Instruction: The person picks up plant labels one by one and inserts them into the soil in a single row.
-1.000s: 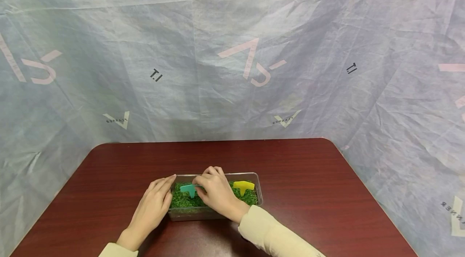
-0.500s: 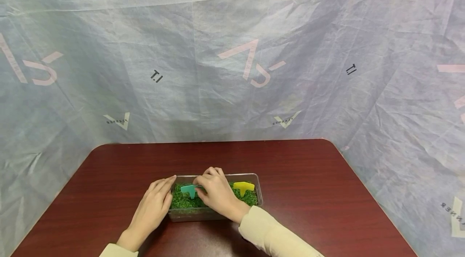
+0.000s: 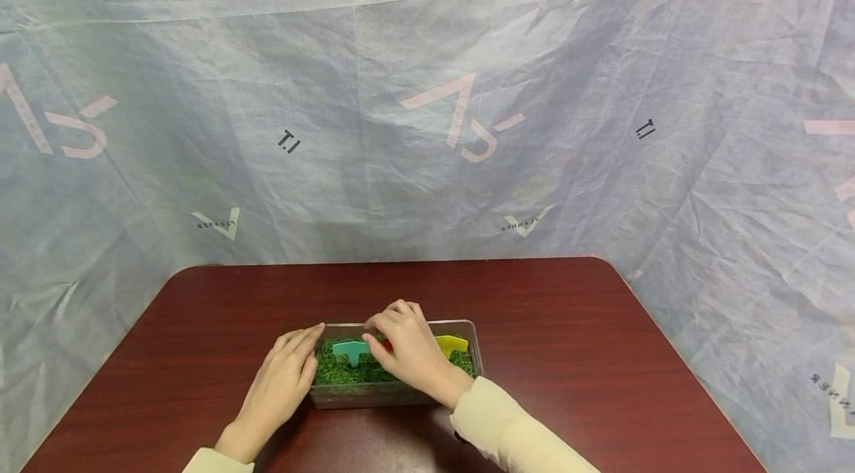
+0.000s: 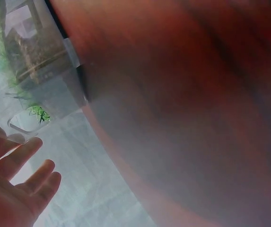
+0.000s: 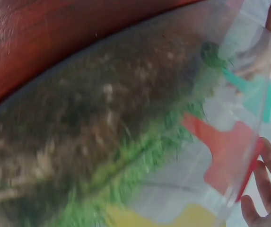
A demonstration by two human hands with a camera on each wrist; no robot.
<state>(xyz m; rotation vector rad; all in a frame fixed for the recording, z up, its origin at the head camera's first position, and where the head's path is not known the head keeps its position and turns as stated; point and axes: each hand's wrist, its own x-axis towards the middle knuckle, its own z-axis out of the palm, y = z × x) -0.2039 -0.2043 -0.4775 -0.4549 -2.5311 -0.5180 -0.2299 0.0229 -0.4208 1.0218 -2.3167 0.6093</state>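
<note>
A clear plastic planter box holds soil topped with green grass. T-shaped plant labels stand in the grass: teal at left, yellow at right, partly behind the right hand, and red between them. My left hand rests with extended fingers against the box's left end; its fingertips meet the clear wall in the left wrist view. My right hand is over the middle. In the right wrist view its loosely spread fingers lie beside the red label's top edge, without a visible pinch; contact is unclear.
The box stands on a dark red wooden table with rounded far corners. Grey printed fabric hangs behind the table and on both sides. Soil shows through the box wall.
My right hand has shifted slightly right and up, with thumb and index finger further apart. Red now shows beneath it, more of the teal label is visible, and the yellow one is partly covered.
</note>
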